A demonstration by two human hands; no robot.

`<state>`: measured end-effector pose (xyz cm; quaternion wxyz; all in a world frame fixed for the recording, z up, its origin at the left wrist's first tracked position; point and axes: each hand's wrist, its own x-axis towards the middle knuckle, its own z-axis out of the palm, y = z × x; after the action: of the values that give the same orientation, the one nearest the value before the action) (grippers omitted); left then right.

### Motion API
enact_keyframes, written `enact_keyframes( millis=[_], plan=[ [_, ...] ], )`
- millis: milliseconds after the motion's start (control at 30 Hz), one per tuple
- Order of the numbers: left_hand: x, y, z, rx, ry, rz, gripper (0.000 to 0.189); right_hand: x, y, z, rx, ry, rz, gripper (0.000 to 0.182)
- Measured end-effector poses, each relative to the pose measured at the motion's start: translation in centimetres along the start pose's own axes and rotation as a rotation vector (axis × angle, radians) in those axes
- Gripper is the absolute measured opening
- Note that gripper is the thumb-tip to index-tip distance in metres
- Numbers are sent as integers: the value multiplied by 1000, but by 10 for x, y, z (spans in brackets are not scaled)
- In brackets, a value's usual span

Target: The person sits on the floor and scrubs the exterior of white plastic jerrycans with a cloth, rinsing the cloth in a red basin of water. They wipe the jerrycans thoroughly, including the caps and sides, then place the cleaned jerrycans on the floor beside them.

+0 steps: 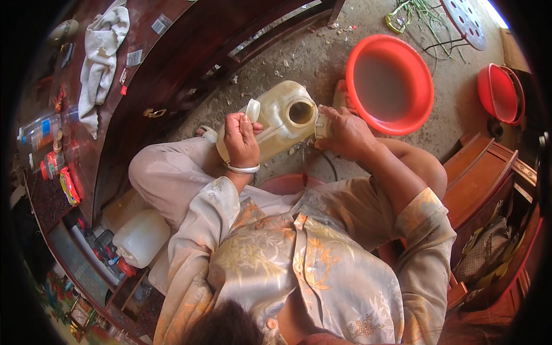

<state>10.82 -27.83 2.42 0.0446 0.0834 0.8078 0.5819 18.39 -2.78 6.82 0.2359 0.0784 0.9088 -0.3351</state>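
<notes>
In front of me a cloudy plastic jug (276,125) stands on the floor between my knees, its round mouth (301,113) uncovered. My left hand (242,140), with a white bangle at the wrist, pinches a small white plastic cap (253,110) over the jug's left side. Held in my right hand (347,133) is a wide ribbed plastic screw lid (321,126), just right of the mouth. Beyond that hand sits a red plastic basin (351,86) of murky water. Part of another reddish basin (291,183) shows below the jug, mostly hidden by my legs.
A dark wooden cabinet (142,86) at left bears a white cloth (101,64) and plastic bottles. A white jug (142,237) lies by my left knee. Wooden furniture (474,177) is at right; farther off are red basins (500,95), a perforated metal stool (465,21) and green stalks (424,17).
</notes>
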Motion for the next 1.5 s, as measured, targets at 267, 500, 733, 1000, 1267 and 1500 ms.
enact_keyframes(
  millis=[267, 500, 733, 1000, 1267, 1500],
  plan=[
    [8, 1, -1, -36, -12, -58, 19, -1, 0, -1, -3, 42, -43, 74],
    [29, 5, -1, 199, -5, 144, 16, 1, -8, -11, 9, -20, -7, 81],
    [42, 27, 4, 315, 22, 266, 20, -1, -5, -11, -18, 12, -29, 79],
    [44, 69, 12, 461, 17, 497, 21, -6, 5, -12, 4, 45, -66, 70],
    [33, 76, 32, 831, -170, 752, 14, -10, 8, -17, -7, 42, -58, 76],
    [36, 57, 42, 986, -307, 837, 19, -11, 11, -19, -21, 33, -42, 75]
  ],
)
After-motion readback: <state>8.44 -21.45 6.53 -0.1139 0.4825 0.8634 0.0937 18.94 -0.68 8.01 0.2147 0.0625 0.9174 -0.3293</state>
